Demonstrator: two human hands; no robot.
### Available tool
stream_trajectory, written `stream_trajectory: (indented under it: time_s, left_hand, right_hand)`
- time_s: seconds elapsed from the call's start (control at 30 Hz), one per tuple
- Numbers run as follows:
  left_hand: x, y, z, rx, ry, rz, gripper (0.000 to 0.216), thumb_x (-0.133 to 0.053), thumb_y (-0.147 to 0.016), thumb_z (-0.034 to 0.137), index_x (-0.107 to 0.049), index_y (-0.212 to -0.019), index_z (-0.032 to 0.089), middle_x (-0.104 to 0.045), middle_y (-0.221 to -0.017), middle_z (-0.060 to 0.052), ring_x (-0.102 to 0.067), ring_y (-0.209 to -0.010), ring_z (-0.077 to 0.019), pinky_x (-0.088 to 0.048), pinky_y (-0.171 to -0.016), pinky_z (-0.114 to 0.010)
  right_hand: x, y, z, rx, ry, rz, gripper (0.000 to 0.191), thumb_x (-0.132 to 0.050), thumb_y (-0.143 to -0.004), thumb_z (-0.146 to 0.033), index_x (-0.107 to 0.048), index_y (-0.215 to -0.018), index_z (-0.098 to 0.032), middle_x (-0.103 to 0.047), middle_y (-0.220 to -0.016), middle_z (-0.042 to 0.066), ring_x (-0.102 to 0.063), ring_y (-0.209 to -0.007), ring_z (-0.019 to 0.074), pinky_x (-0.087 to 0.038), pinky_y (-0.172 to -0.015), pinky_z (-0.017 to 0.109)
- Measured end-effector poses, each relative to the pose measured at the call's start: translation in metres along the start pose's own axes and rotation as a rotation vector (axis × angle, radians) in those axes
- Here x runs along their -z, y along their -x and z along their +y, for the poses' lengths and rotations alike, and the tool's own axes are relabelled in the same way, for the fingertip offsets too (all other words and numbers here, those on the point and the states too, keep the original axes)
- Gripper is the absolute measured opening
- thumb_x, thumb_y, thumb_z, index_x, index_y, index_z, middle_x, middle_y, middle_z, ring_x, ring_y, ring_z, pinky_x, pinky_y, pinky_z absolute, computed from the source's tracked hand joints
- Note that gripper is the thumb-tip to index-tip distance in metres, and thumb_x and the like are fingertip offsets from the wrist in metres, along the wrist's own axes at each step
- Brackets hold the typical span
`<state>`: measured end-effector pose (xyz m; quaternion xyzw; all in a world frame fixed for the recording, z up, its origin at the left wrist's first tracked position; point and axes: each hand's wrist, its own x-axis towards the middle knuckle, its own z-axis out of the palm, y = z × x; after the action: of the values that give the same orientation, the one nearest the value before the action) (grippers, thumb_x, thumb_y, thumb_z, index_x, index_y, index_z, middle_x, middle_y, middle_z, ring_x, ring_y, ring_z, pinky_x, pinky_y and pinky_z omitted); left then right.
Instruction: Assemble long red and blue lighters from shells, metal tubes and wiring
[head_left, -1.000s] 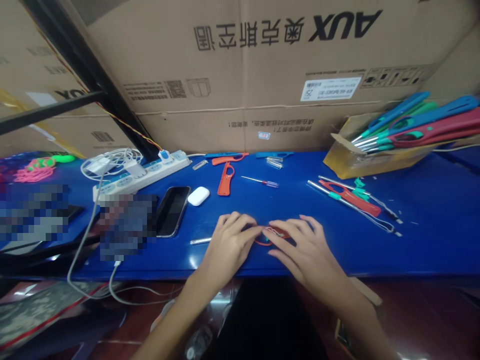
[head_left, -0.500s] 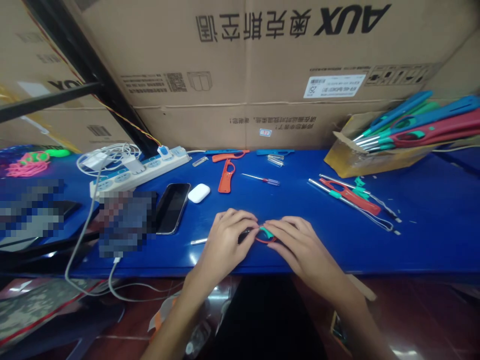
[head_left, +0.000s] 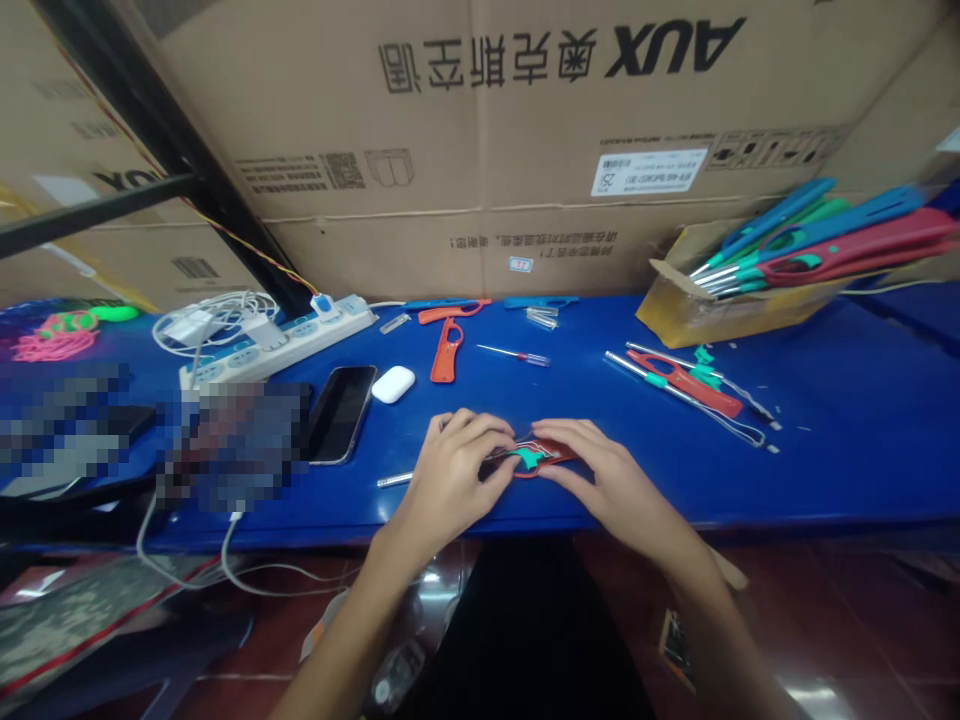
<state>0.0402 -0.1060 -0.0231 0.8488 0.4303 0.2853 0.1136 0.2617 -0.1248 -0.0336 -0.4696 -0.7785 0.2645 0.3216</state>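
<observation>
Near the front edge of the blue table [head_left: 825, 470], both my hands rest on a red lighter half-shell [head_left: 541, 455] that carries a green trigger piece [head_left: 529, 459] and thin wires. My left hand [head_left: 454, 470] is curled, its fingertips pinching the shell's left end. My right hand [head_left: 600, 470] covers the right end, fingers bent down onto it. A metal tube [head_left: 395, 480] sticks out to the left from under my left hand.
A phone [head_left: 341, 412], white earbud case [head_left: 393, 384], power strip [head_left: 277, 345] with cables, orange shell parts [head_left: 445, 350], a small screwdriver [head_left: 514, 354] and an opened red lighter [head_left: 686, 383] lie on the table. A cardboard box [head_left: 720, 305] of long lighters stands at the right. Big cartons line the back.
My fingers have shifted on the shell: the green trigger piece and the wires now show between my hands, where my right fingers covered them a second ago. The view has drifted slightly.
</observation>
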Motion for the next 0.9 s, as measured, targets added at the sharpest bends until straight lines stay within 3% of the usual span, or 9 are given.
stream_trajectory:
  time_s: [0.2,0.47,0.77,0.9]
  left_hand:
    - [0.0,-0.004,-0.002,0.027,0.034,-0.033,0.014,-0.064,-0.098,0.029,-0.072,-0.088,0.023,-0.074,-0.1,0.003,-0.059,-0.089,-0.016,-0.034,-0.083,-0.036]
    - [-0.002,-0.005,0.0,0.086,0.051,-0.037,0.013,-0.065,-0.096,0.03,-0.074,-0.086,0.026,-0.074,-0.1,0.004,-0.059,-0.091,-0.0162,-0.035,-0.084,-0.036]
    - [-0.002,0.004,0.013,-0.085,-0.307,0.057,0.014,-0.061,-0.098,0.02,-0.072,-0.091,0.023,-0.072,-0.1,0.0,-0.057,-0.093,-0.0205,-0.035,-0.088,-0.042]
    - [-0.005,0.007,0.015,-0.118,-0.332,0.083,0.014,-0.06,-0.097,0.016,-0.072,-0.096,0.023,-0.071,-0.106,0.0,-0.057,-0.095,-0.0204,-0.036,-0.089,-0.041]
  right_hand:
    - [0.001,-0.002,-0.002,-0.005,-0.03,-0.009,0.017,-0.06,-0.098,-0.033,-0.07,-0.111,-0.029,-0.065,-0.133,0.004,-0.057,-0.127,0.0234,-0.047,-0.109,0.045]
    - [0.002,-0.003,-0.002,0.006,-0.049,0.024,0.02,-0.051,-0.102,-0.026,-0.071,-0.104,-0.026,-0.068,-0.128,0.005,-0.06,-0.123,0.0212,-0.047,-0.107,0.042]
    - [-0.001,-0.005,-0.001,0.011,-0.054,0.034,0.018,-0.051,-0.102,-0.026,-0.067,-0.111,-0.026,-0.068,-0.128,0.004,-0.06,-0.123,0.0204,-0.047,-0.107,0.041]
    - [-0.002,-0.005,-0.001,0.007,-0.055,0.051,0.019,-0.051,-0.102,-0.027,-0.066,-0.113,-0.027,-0.069,-0.126,0.004,-0.061,-0.121,0.0212,-0.047,-0.106,0.042]
